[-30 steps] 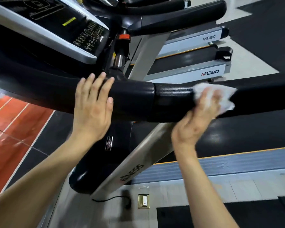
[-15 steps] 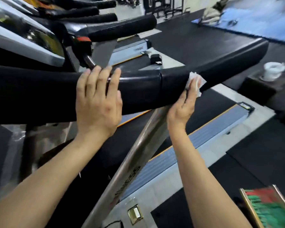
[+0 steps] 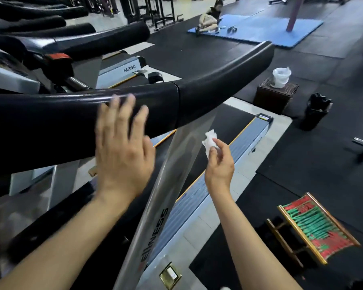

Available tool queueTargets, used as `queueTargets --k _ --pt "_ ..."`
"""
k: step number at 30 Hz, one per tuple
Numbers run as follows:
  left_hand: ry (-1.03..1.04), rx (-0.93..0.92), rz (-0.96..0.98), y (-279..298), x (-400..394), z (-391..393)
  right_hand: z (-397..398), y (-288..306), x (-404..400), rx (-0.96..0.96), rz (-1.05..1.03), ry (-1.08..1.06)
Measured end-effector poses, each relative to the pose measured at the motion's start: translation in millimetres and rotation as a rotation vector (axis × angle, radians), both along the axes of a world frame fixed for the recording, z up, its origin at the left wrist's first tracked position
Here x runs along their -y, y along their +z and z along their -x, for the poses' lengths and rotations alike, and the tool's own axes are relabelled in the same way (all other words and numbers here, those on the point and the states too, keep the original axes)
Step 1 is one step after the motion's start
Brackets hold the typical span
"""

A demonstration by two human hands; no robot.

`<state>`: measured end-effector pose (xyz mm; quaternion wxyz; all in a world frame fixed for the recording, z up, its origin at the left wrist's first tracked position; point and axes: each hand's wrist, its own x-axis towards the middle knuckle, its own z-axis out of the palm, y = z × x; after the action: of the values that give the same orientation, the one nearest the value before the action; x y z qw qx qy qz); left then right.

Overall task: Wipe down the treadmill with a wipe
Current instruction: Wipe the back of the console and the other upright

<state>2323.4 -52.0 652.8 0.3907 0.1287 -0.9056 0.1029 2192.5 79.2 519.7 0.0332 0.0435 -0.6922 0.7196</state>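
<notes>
The treadmill's thick black handrail (image 3: 208, 86) runs from the left edge up to the right. A silver upright post (image 3: 172, 174) slopes down below it, beside the belt (image 3: 226, 126). My left hand (image 3: 122, 149) is in front of the rail with fingers straight and spread, blurred; whether it touches the rail I cannot tell. My right hand (image 3: 219, 162) is below the rail, next to the post, pinching a crumpled white wipe (image 3: 210, 141) between thumb and fingers. The wipe is off the rail.
More treadmills (image 3: 122, 68) stand in a row at the left. On the floor to the right are a brown box (image 3: 275, 97) with a white tub (image 3: 281, 77) on it, a black bottle (image 3: 314, 111) and a small red-green woven stool (image 3: 316, 225). A person sits on a blue mat (image 3: 260, 30) far back.
My right hand has come off the handrail with the wipe and dropped below it, beside the post. My left hand has shifted lower on the rail. The view has swung right.
</notes>
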Motion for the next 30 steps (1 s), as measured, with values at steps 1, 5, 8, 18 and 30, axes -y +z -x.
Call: queueTargets --k 1,5,8,18,30 --pt "-0.093 0.031 -0.028 -19.7 -8.9 -2.2 8.5 -3.8 -0.8 -0.006 0.011 -0.013" --pt "-0.222 0.368 -0.103 -114.6 -26.3 -10.8 51.3 -7.5 2.6 -0.043 -0.009 -0.102" --pt "-0.162 0.422 -0.267 -163.0 -20.3 2.4 96.9 -14.1 8.3 -0.044 0.141 -0.167" --pt "-0.101 0.340 -0.189 -257.2 8.8 35.5 47.2 -79.1 87.8 -0.412 0.199 0.049" --pt "-0.080 0.371 -0.174 -280.7 29.2 12.5 78.3 -66.6 87.9 -0.505 0.268 0.055"
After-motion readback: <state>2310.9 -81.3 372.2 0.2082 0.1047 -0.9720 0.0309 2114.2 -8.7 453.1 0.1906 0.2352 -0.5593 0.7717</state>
